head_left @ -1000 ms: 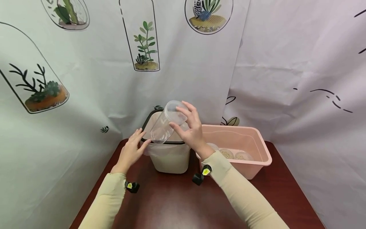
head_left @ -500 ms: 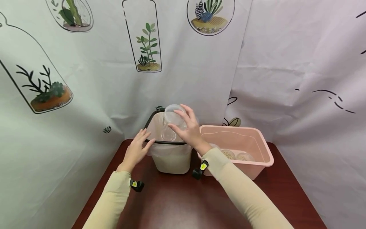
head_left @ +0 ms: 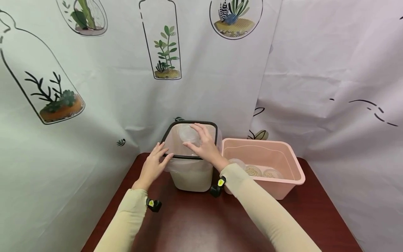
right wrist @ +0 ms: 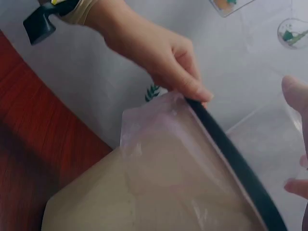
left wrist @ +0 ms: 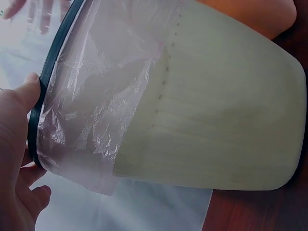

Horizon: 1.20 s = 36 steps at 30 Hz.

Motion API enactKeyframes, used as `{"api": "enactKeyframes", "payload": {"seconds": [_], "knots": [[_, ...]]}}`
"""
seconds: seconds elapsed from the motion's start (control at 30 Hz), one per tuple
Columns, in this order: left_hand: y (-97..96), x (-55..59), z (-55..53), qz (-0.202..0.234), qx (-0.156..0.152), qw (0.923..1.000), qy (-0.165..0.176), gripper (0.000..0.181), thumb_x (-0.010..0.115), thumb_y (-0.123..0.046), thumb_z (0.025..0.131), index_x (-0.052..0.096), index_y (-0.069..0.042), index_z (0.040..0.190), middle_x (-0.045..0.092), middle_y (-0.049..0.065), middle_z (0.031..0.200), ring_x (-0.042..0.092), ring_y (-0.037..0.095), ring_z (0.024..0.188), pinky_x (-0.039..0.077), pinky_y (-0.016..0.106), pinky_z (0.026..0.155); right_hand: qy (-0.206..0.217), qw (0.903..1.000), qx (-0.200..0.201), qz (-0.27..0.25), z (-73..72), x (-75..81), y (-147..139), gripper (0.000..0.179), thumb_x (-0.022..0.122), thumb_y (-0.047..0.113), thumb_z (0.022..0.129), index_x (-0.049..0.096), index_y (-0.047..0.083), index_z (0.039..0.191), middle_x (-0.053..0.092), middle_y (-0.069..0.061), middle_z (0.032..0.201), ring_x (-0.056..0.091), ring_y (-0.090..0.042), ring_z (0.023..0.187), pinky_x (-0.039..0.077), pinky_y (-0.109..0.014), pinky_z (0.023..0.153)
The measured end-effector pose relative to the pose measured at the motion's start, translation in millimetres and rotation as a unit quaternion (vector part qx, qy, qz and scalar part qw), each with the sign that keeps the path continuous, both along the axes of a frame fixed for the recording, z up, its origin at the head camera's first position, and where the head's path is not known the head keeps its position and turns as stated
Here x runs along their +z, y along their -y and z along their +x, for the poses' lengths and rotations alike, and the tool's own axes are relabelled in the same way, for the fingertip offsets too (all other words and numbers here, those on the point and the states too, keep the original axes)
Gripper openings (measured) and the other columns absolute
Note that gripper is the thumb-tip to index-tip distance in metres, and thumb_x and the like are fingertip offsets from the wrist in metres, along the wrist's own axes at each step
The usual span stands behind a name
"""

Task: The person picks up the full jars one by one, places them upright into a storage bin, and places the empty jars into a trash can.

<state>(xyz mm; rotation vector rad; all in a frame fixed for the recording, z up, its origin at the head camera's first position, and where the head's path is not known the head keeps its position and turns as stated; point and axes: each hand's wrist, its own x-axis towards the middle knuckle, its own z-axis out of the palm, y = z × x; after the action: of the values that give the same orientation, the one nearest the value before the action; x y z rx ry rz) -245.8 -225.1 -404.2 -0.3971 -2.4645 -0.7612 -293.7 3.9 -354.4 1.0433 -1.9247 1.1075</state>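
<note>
A pale trash can (head_left: 192, 178) with a dark rim and a clear plastic liner (left wrist: 110, 72) stands on the table. My left hand (head_left: 154, 166) grips the rim at the front left corner, thumb and fingers on either side of it, as the left wrist view shows. My right hand (head_left: 204, 145) is over the can's opening, thumb and fingers spread apart. Just inside the opening is a clear plastic jar (head_left: 188, 134), its round end facing up. The right hand's fingers (right wrist: 296, 186) stand wide, with no clear hold on the jar; the jar's lower part is hidden.
A pink rectangular tub (head_left: 264, 152) sits right of the can. It holds several clear round containers (head_left: 253, 171), some with pale beads or grains inside. The dark red table (head_left: 195, 220) stretches in front; a printed cloth (head_left: 214, 87) hangs behind.
The clear jar, tilted above the can's rim and held by the right hand, has gone down into the opening. The right hand has lowered and its fingers have spread. The left hand stays on the rim.
</note>
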Motion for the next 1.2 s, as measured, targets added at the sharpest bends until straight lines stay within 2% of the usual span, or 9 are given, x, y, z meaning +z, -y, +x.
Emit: {"api": "enactKeyframes", "payload": {"seconds": [0.13,0.27,0.33,0.47,0.6,0.73,1.0,1.2], "knots": [[-4.8,-2.8,0.1,0.005,-0.004,1.0,0.004,0.048,0.059,-0.039,0.09,0.063,0.0,0.117,0.044,0.015,0.139,0.029,0.031,0.134,0.031,0.051,0.101,0.047,0.9984,-0.005,0.033,-3.8,-7.4,-1,0.068,0.079,0.022,0.075,0.045,0.0,0.131,0.045,-0.015,0.127,0.044,-0.024,0.117,0.043,-0.037,0.09],[-8.4,-3.6,0.0,0.011,-0.006,0.9999,0.002,0.048,0.06,-0.039,0.09,0.064,0.0,0.116,0.045,0.014,0.138,0.03,0.029,0.134,0.032,0.051,0.1,0.091,0.9925,-0.019,0.079,-5.0,-12.4,-2,0.065,0.078,0.025,0.076,0.047,0.001,0.128,0.045,-0.016,0.126,0.046,-0.027,0.116,0.043,-0.039,0.09],[-10.0,-3.1,-1.7,0.015,-0.008,0.9998,-0.004,0.047,0.06,-0.039,0.089,0.064,0.0,0.116,0.046,0.014,0.138,0.03,0.029,0.134,0.032,0.051,0.1,0.119,0.9871,-0.019,0.106,-5.4,-10.8,-2,0.064,0.076,0.027,0.077,0.047,0.001,0.129,0.046,-0.016,0.127,0.047,-0.028,0.117,0.041,-0.041,0.093],[-12.6,-2.4,-6.0,0.019,-0.01,0.9997,-0.011,0.047,0.059,-0.039,0.09,0.064,-0.001,0.116,0.046,0.013,0.138,0.03,0.028,0.134,0.032,0.05,0.1,0.179,0.9699,-0.03,0.162,-7.8,-4.9,-2,0.064,0.073,0.028,0.081,0.044,0.004,0.133,0.043,-0.016,0.132,0.045,-0.03,0.12,0.038,-0.042,0.097],[-13.9,-2.4,-8.2,0.019,-0.01,0.9997,-0.009,0.047,0.06,-0.039,0.09,0.064,0.0,0.116,0.046,0.014,0.138,0.03,0.029,0.134,0.032,0.05,0.1,0.207,0.9608,-0.041,0.18,-9.8,-2.8,-2,0.062,0.072,0.024,0.082,0.043,0.005,0.134,0.038,-0.02,0.136,0.041,-0.033,0.124,0.036,-0.042,0.099],[-13.4,-2.3,-7.6,0.02,-0.01,0.9997,-0.004,0.047,0.06,-0.038,0.09,0.063,0.0,0.117,0.045,0.015,0.138,0.03,0.029,0.134,0.031,0.051,0.101,0.192,0.9635,-0.051,0.179,-8.6,-4.2,-3,0.056,0.069,0.024,0.085,0.045,0.006,0.134,0.041,-0.017,0.135,0.043,-0.03,0.122,0.037,-0.041,0.098],[-10.1,0.4,-6.0,0.025,-0.008,0.9996,0.002,0.052,0.058,-0.04,0.09,0.056,-0.004,0.128,0.038,0.014,0.143,0.027,0.029,0.135,0.028,0.052,0.102,0.121,0.9827,-0.054,0.129,-1.9,-5.9,-7,0.046,0.067,0.022,0.086,0.053,0.005,0.127,0.049,-0.013,0.127,0.048,-0.027,0.117,0.04,-0.039,0.096],[-12.5,3.9,-2.3,0.02,-0.002,0.9995,-0.025,0.052,0.059,-0.037,0.09,0.052,-0.01,0.133,0.032,0.01,0.147,0.026,0.028,0.136,0.027,0.053,0.102,0.07,0.9904,-0.062,0.101,6.6,-8.0,-14,0.041,0.066,0.021,0.087,0.056,0.004,0.124,0.053,-0.011,0.124,0.048,-0.025,0.117,0.039,-0.037,0.097]]}}
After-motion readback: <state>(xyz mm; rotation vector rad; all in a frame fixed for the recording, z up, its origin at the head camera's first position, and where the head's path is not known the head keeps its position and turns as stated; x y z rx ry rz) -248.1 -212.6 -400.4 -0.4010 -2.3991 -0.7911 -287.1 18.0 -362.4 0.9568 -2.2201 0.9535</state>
